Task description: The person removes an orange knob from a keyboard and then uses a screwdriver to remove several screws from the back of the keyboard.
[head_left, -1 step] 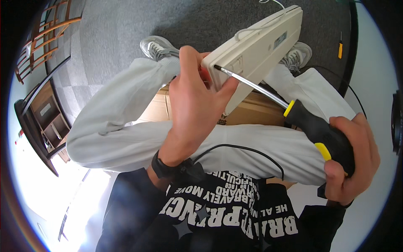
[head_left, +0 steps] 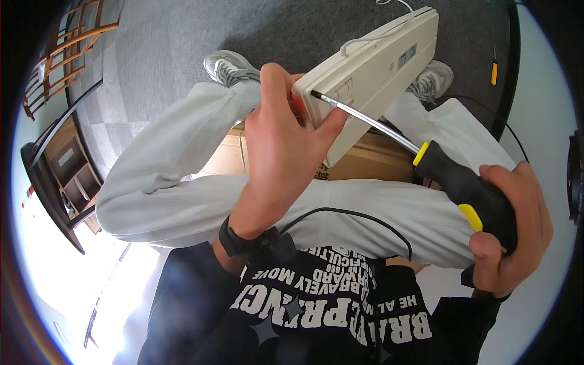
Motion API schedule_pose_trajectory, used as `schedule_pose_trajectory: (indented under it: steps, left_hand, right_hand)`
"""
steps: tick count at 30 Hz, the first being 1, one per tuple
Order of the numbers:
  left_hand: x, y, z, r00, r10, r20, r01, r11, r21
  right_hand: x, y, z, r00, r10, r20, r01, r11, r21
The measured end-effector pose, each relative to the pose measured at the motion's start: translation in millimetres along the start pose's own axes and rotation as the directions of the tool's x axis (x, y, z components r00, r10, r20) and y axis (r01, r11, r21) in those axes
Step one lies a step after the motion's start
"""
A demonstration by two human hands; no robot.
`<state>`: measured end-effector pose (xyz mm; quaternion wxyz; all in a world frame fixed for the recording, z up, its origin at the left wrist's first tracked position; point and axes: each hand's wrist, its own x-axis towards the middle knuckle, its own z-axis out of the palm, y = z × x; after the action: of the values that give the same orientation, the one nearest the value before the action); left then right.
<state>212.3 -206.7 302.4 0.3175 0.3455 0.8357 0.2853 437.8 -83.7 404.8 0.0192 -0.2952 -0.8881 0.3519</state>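
Note:
Tilted on its long edge, a cream keyboard (head_left: pixel 372 78) shows me its underside, which has a label and a fold-out foot. My left hand (head_left: pixel 285 149) is closed around its near left end, thumb against the underside; some of the fingers are hidden behind it. My right hand (head_left: pixel 524 225) grips the black and yellow handle of a screwdriver (head_left: pixel 468 185). The steel shaft slants up to the left past my left thumb. Its dark tip touches the keyboard near the left corner, though I cannot make out a screw there.
Beneath the keyboard is a cardboard box (head_left: pixel 365 159) between my legs. A second, smaller screwdriver (head_left: pixel 494 73) lies on the grey carpet (head_left: pixel 158 42) at the far right. Wooden chairs (head_left: pixel 73 48) stand at the far left. A black cable (head_left: pixel 359 214) crosses my lap from my left wrist.
The screwdriver and my right hand have shifted very slightly to the right. My grip on the keyboard looks the same.

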Motion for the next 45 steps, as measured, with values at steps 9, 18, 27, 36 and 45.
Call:
schedule_pose_trajectory:
  steps: [9, 18, 27, 36, 45]
  left_hand:
    - [13.6, 3.3, -7.6, 0.999, -0.031, 0.034, 0.036, 0.986, -0.160]
    - [19.4, -11.4, -9.6, 0.997, -0.037, 0.060, 0.051, 0.969, -0.240]
    - [20.6, -21.6, -10.8, 0.993, -0.106, 0.043, 0.114, 0.945, -0.305]
    - [25.6, -18.8, -13.6, 0.986, -0.132, 0.098, 0.149, 0.970, -0.190]
    - [51.5, -71.9, -7.2, 0.983, -0.162, 0.086, 0.166, 0.985, -0.040]
  right_hand:
    - [-42.1, 21.1, -46.3, 0.929, 0.371, 0.005, -0.357, 0.897, -0.260]
    - [-8.5, 26.8, -34.9, 0.998, 0.003, 0.061, 0.014, 0.962, -0.274]
    - [-0.5, 25.9, -28.8, 0.994, -0.051, 0.094, 0.063, 0.989, -0.132]
    - [2.7, 28.9, -23.2, 0.991, -0.135, -0.004, 0.131, 0.965, -0.227]
    - [11.7, 15.3, -10.3, 0.983, 0.028, -0.181, -0.059, 0.984, -0.167]
